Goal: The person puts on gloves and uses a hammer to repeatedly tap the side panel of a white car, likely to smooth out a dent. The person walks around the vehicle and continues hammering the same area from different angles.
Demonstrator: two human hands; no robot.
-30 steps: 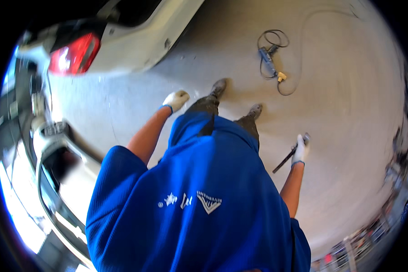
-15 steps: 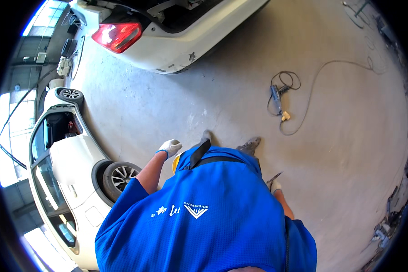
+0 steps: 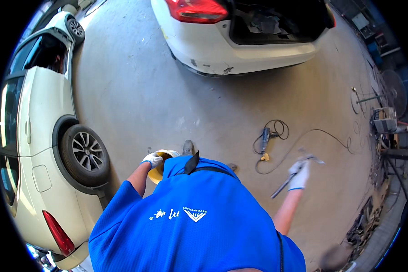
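Observation:
My left hand point(image 3: 152, 160), in a white knit glove, is closed at the rim of a yellow, rounded, hollow thing point(image 3: 156, 176) beside my left hip. My body hides part of it, so its kind is unclear. Out to the right, my right hand point(image 3: 299, 175), gloved too, grips a hammer point(image 3: 282, 188) by its handle. The hammer's slim metal head sticks out past the fingers, slightly blurred. Beyond that hand, a corded power tool point(image 3: 264, 140) with a yellow plug point(image 3: 264, 157) lies on the grey floor.
Ahead stands a white car point(image 3: 254, 56) with an open trunk and a scuffed bumper. Another white car point(image 3: 45, 149) is close on my left, its wheel point(image 3: 85, 155) facing me. A thin cable point(image 3: 310, 131) crosses the floor. Scrap parts point(image 3: 365, 222) line the right edge.
My right hand has swung forward and outward with the hammer. My left hand has moved from open air to the yellow thing. The view has turned, bringing the trunk and right wall in.

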